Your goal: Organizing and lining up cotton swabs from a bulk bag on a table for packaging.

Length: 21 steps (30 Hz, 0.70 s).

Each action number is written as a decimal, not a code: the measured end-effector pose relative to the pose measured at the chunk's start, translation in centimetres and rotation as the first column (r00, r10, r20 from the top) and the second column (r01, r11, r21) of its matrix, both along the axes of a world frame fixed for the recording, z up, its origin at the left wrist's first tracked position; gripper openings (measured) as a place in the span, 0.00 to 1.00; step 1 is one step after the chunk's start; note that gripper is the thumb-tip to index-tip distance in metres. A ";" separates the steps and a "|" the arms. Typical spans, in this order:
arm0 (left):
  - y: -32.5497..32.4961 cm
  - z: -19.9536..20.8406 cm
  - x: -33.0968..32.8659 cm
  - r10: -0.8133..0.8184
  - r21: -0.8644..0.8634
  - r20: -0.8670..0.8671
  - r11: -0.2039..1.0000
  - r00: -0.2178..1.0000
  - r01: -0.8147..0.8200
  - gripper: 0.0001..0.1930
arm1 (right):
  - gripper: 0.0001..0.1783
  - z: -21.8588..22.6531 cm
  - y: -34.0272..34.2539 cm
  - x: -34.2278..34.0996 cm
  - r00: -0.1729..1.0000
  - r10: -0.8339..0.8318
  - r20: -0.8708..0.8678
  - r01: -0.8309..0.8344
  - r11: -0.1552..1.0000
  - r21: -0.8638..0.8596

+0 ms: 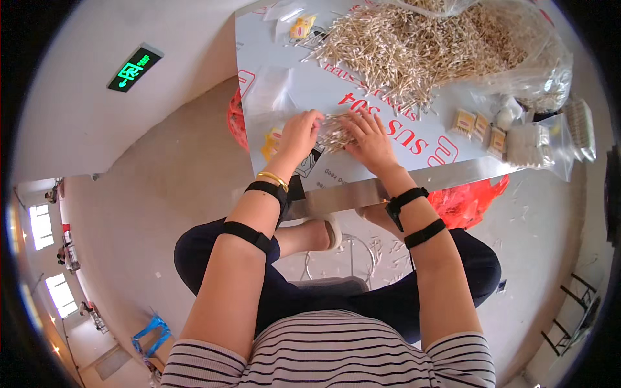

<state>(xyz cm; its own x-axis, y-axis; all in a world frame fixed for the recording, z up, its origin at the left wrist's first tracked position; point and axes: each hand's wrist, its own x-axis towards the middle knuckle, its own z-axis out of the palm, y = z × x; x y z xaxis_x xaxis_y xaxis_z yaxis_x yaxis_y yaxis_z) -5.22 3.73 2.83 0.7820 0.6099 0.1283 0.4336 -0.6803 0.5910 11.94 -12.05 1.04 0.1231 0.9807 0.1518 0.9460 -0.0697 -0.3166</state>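
A small bunch of cotton swabs lies on the table between my two hands. At its left end, my left hand is closed with thumb and fingertips together; what they pinch, if anything, is too small to make out. My right hand rests over the bunch from the right, its fingers stretched out and slightly apart on the sticks. Just beyond them spreads a large heap of loose cotton swabs, spilling from a big clear plastic bag. Clear flat bags lie left of my left hand.
Yellow printed pieces lie by my left wrist, with another yellow packet at the far left. Small printed packs and bagged swabs sit at the right. A red plastic bag hangs below the table's metal edge.
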 end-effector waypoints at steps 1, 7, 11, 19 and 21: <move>0.0 0.0 0.2 -0.008 -0.004 0.035 1.000 0.999 0.008 0.13 | 0.42 -0.2 0.0 0.1 0.999 -0.034 -0.020 0.034 0.999 -0.016; -0.5 0.7 2.7 -0.031 -0.125 0.070 0.991 0.997 0.040 0.12 | 0.41 -0.4 -0.5 -0.1 0.997 -0.027 -0.077 0.035 0.995 0.093; -0.8 1.2 2.5 -0.024 0.108 0.100 0.994 0.995 0.013 0.17 | 0.42 0.3 -0.9 0.2 0.996 -0.047 -0.077 0.052 0.996 0.074; -2.8 0.0 2.2 -0.188 0.152 0.034 0.972 0.982 0.181 0.26 | 0.44 0.9 -2.7 1.0 0.977 -0.114 -0.182 0.127 0.990 0.063; -2.8 -0.3 2.3 -0.175 0.174 0.021 0.970 0.984 0.169 0.25 | 0.43 1.2 -2.8 1.0 0.977 -0.108 -0.183 0.120 0.991 0.060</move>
